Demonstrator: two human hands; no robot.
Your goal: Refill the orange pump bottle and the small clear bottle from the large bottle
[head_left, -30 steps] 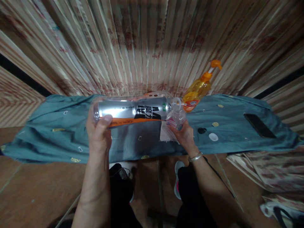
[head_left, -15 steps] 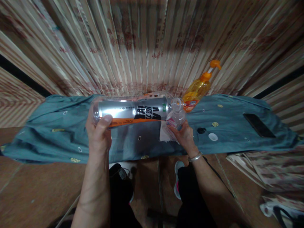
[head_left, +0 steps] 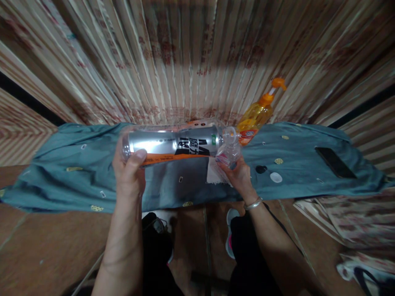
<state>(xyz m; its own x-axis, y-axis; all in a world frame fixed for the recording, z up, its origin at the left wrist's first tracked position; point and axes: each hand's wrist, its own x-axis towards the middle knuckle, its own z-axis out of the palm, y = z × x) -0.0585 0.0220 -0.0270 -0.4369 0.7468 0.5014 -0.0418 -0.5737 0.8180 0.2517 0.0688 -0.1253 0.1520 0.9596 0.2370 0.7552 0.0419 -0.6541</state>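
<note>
Silver-labelled bottle (head_left: pixel 163 142) held sideways above a teal-covered tabletop (head_left: pixel 74 187), its neck end at a clear bottle (head_left: pixel 232 150).
Fingers of the left hand (head_left: pixel 130 170) grip its base; those of the right hand (head_left: pixel 240 174) hold the clear bottle, an orange pump bottle (head_left: pixel 256 117) crowding just behind. White cloth (head_left: pixel 214 173) lies partly hidden beneath the right hand; a black disc (head_left: pixel 261 169) and white disc (head_left: pixel 275 177) lie near it, a dark phone (head_left: pixel 335 162) well apart.

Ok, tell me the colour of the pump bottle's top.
The pump top is orange; the head view shows it.
</note>
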